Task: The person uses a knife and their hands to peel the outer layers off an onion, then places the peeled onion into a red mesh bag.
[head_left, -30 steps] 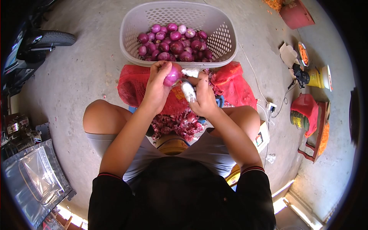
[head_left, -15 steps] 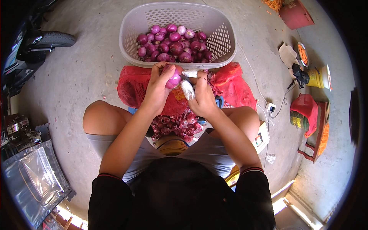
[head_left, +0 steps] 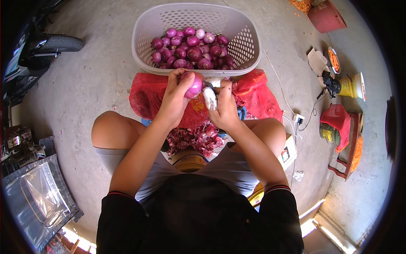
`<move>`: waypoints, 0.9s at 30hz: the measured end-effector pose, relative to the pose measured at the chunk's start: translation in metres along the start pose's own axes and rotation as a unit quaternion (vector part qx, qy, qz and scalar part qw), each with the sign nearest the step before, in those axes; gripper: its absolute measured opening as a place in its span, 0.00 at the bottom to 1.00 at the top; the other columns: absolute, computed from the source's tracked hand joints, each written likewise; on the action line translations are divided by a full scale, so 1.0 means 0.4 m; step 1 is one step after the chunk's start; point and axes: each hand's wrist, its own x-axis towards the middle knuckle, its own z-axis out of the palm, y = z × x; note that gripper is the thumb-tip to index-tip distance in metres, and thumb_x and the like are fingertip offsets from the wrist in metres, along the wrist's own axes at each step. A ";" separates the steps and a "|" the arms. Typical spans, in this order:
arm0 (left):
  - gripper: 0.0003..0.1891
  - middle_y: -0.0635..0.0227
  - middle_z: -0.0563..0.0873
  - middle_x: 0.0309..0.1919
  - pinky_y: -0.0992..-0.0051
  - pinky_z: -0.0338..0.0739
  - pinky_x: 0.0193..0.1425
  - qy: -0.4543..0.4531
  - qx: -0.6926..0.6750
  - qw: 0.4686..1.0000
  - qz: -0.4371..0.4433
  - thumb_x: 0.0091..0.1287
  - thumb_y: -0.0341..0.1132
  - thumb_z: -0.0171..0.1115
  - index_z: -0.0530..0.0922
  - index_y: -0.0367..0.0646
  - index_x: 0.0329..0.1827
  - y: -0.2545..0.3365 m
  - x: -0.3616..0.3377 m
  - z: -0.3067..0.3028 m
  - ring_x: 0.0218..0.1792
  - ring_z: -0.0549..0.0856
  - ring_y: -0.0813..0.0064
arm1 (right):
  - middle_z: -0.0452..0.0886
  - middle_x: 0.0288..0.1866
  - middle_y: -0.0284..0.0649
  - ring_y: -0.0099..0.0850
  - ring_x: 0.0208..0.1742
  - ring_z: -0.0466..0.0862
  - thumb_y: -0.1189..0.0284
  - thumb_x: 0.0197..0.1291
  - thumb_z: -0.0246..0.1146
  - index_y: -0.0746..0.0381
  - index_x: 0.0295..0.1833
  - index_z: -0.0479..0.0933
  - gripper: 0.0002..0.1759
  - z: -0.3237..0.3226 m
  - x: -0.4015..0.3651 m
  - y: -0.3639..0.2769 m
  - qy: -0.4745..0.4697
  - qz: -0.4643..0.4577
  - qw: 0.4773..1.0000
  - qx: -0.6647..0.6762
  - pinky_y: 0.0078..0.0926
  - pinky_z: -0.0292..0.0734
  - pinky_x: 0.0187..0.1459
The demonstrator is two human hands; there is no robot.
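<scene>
A purple-red onion (head_left: 194, 86) is gripped in my left hand (head_left: 173, 101), the thumb lying along its near side. Closed close beside it, my right hand (head_left: 225, 110) has white wrapping (head_left: 209, 98) around its thumb and index finger. Between those wrapped digits a dark, narrow piece like a small knife blade (head_left: 207, 84) points at the onion; most of it is hidden. Below both hands lies a heap of onion skins (head_left: 194, 137). Just beyond them stands a grey perforated basket (head_left: 190, 17) with many red onions (head_left: 194, 53) inside.
Red mesh bags (head_left: 144, 95) lie beneath the basket's near edge. Left are a motorcycle wheel (head_left: 61, 43) and a shiny dark panel (head_left: 44, 190). Along the right wall are a yellow bucket (head_left: 349, 85), a wooden stool (head_left: 351, 156) and a power strip (head_left: 298, 118) with cords.
The onion has turned slightly and shifted a little right in my left hand. My right hand's wrapped thumb and finger have moved slightly, still beside the onion.
</scene>
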 end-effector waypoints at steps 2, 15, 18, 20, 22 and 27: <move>0.13 0.71 0.78 0.47 0.68 0.70 0.54 -0.004 -0.009 1.000 0.001 0.72 0.43 0.52 0.65 0.49 0.52 -0.002 0.000 -0.001 0.49 0.77 0.77 | 0.78 0.33 0.57 0.58 0.32 0.79 0.77 0.56 0.59 0.67 0.55 0.54 0.25 -0.001 0.002 -0.007 0.001 -0.008 1.000 0.007 0.50 0.73 0.32; 0.16 0.66 0.77 0.46 0.73 0.71 0.53 -0.011 -0.041 0.999 -0.014 0.70 0.39 0.56 0.62 0.45 0.53 -0.001 0.004 -0.008 0.48 0.78 0.76 | 0.77 0.29 0.57 0.58 0.30 0.79 0.77 0.57 0.58 0.68 0.55 0.56 0.24 -0.012 0.009 -0.019 -0.040 0.026 0.999 -0.010 0.51 0.72 0.29; 0.16 0.66 0.77 0.46 0.73 0.71 0.55 -0.010 -0.039 0.999 -0.015 0.70 0.39 0.57 0.63 0.45 0.53 0.000 0.000 -0.004 0.49 0.78 0.77 | 0.77 0.30 0.56 0.58 0.30 0.79 0.78 0.56 0.58 0.67 0.55 0.56 0.24 -0.012 0.012 -0.011 -0.028 0.024 0.999 -0.016 0.50 0.72 0.30; 0.16 0.66 0.76 0.47 0.73 0.71 0.55 -0.009 -0.042 0.999 -0.016 0.70 0.39 0.57 0.63 0.45 0.53 0.002 -0.002 0.000 0.49 0.78 0.77 | 0.77 0.30 0.56 0.58 0.29 0.79 0.78 0.56 0.58 0.67 0.56 0.56 0.24 -0.013 0.011 -0.009 -0.017 0.021 1.000 -0.014 0.50 0.72 0.30; 0.16 0.66 0.76 0.47 0.73 0.71 0.56 -0.013 -0.048 0.999 -0.016 0.70 0.39 0.57 0.63 0.45 0.53 0.004 -0.001 0.001 0.49 0.78 0.77 | 0.78 0.31 0.55 0.58 0.29 0.79 0.78 0.56 0.58 0.67 0.56 0.56 0.24 -0.016 0.010 -0.011 -0.006 0.012 1.000 0.000 0.49 0.73 0.30; 0.16 0.66 0.76 0.47 0.73 0.71 0.56 -0.015 -0.052 0.998 -0.016 0.70 0.40 0.57 0.63 0.45 0.53 -0.002 0.003 -0.008 0.49 0.77 0.77 | 0.79 0.31 0.54 0.56 0.29 0.79 0.77 0.57 0.58 0.67 0.56 0.57 0.23 -0.014 0.019 -0.026 0.000 -0.030 1.000 0.003 0.47 0.74 0.29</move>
